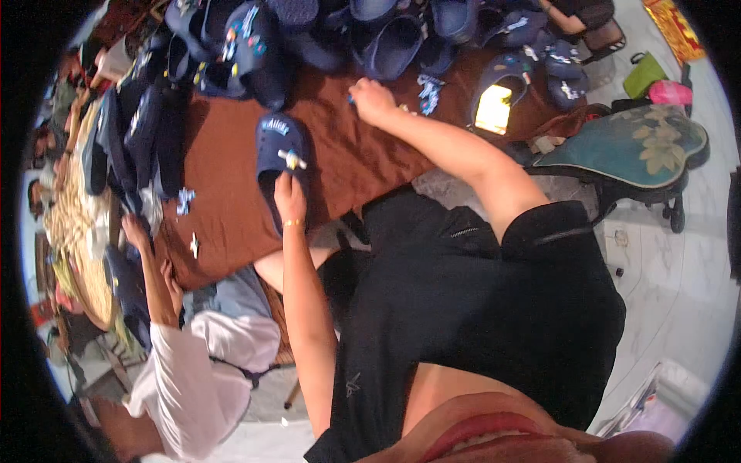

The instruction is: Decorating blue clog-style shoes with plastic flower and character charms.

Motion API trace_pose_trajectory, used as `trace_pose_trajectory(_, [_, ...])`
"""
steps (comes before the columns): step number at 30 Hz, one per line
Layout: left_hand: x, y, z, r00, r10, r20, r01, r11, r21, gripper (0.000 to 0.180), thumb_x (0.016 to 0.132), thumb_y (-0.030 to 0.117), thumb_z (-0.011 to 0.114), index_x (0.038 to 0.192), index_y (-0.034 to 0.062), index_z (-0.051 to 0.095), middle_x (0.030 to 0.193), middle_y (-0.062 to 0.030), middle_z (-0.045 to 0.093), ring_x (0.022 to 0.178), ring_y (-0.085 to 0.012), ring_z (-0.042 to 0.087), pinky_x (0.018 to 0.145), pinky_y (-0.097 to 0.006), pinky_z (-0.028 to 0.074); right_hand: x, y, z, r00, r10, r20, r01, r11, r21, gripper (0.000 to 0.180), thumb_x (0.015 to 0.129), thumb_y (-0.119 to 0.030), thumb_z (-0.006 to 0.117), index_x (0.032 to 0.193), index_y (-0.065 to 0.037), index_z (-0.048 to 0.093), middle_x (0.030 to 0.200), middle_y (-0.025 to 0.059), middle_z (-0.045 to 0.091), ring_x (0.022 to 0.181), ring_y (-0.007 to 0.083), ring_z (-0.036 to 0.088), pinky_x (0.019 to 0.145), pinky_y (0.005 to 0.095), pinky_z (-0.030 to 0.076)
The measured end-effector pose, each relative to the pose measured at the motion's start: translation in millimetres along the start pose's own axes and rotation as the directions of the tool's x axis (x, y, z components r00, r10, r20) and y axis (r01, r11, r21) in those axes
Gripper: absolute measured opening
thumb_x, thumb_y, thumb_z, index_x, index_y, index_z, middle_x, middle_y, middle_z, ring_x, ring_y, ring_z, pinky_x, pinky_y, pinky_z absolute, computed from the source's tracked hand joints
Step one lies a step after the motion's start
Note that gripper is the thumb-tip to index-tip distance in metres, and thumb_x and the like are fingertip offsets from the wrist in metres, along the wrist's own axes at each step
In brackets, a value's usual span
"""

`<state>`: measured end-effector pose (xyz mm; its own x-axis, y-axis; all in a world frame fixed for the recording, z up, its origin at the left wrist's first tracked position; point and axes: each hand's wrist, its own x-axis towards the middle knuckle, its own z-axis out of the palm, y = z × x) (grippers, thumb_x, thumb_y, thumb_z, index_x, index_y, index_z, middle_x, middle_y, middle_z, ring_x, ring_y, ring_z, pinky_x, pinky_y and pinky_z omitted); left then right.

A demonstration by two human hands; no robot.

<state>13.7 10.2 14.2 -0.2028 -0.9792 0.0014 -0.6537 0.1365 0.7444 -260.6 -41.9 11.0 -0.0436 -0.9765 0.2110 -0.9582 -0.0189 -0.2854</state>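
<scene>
My left hand (289, 202) grips a navy clog (272, 147) by the edge of its opening, toe pointing away from me. White lettering charms sit across its toe, and a white and yellow charm (292, 159) is on the upper just beyond my fingers. My right hand (373, 100) is closed in a pinch over the brown cloth, farther off and to the right. A small blue piece (352, 96) shows at its fingertips; its exact kind is too small to tell. A cluster of blue and white charms (430, 94) lies right of that hand.
Many navy clogs (386, 46) crowd the far side of the brown cloth (224, 154), more (158, 139) at left. A lit phone (494, 109) rests against a clog. Loose charms (185, 201) lie near a co-worker's hand (136, 231). A teal padded seat (629, 147) stands right.
</scene>
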Motion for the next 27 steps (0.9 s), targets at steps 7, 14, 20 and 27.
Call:
trace_pose_trajectory(7, [7, 3, 2, 0.99, 0.133, -0.048, -0.13, 0.99, 0.055, 0.011, 0.073, 0.009, 0.048, 0.075, -0.0018, 0.049, 0.076, -0.0196, 0.051, 0.078, -0.0369, 0.05, 0.069, -0.044, 0.039, 19, 5, -3, 0.974, -0.09, 0.209, 0.133, 0.971, -0.198, 0.017, 0.072, -0.007, 0.047, 0.077, -0.003, 0.062, 0.085, 0.0185, 0.06, 0.079, 0.0329, 0.06, 0.065, 0.0424, 0.051])
trace_pose_trajectory(14, [12, -15, -2, 0.954, 0.3, -0.023, -0.257, 0.853, 0.454, 0.014, 0.067, 0.008, 0.054, 0.08, 0.006, 0.056, 0.083, -0.0131, 0.054, 0.084, -0.032, 0.051, 0.074, -0.041, 0.042, 36, -38, -2, 0.979, -0.094, 0.182, 0.092, 0.996, 0.015, 0.016, 0.079, -0.02, 0.05, 0.086, -0.009, 0.061, 0.088, 0.0146, 0.06, 0.085, 0.0333, 0.057, 0.073, 0.0432, 0.046])
trace_pose_trajectory(20, [9, -18, 9, 0.949, 0.312, -0.045, -0.261, 0.856, 0.446, 0.015, 0.074, 0.013, 0.048, 0.082, 0.0092, 0.06, 0.086, -0.0108, 0.056, 0.087, -0.0287, 0.053, 0.075, -0.041, 0.041, 60, -75, -3, 0.968, -0.251, 0.008, 0.235, 0.917, 0.322, 0.019, 0.077, -0.024, 0.055, 0.083, -0.007, 0.061, 0.085, 0.016, 0.06, 0.082, 0.0347, 0.057, 0.072, 0.0422, 0.046])
trace_pose_trajectory(27, [8, -19, 6, 0.935, 0.344, -0.087, -0.278, 0.863, 0.422, 0.011, 0.07, 0.013, 0.053, 0.08, 0.0083, 0.056, 0.08, -0.009, 0.053, 0.082, -0.0275, 0.051, 0.073, -0.039, 0.041, 66, -162, -1, 0.768, -0.632, -0.099, 0.579, 0.621, 0.528, 0.008, 0.072, -0.011, 0.058, 0.073, -0.004, 0.061, 0.074, 0.0129, 0.061, 0.074, 0.0281, 0.059, 0.067, 0.035, 0.047])
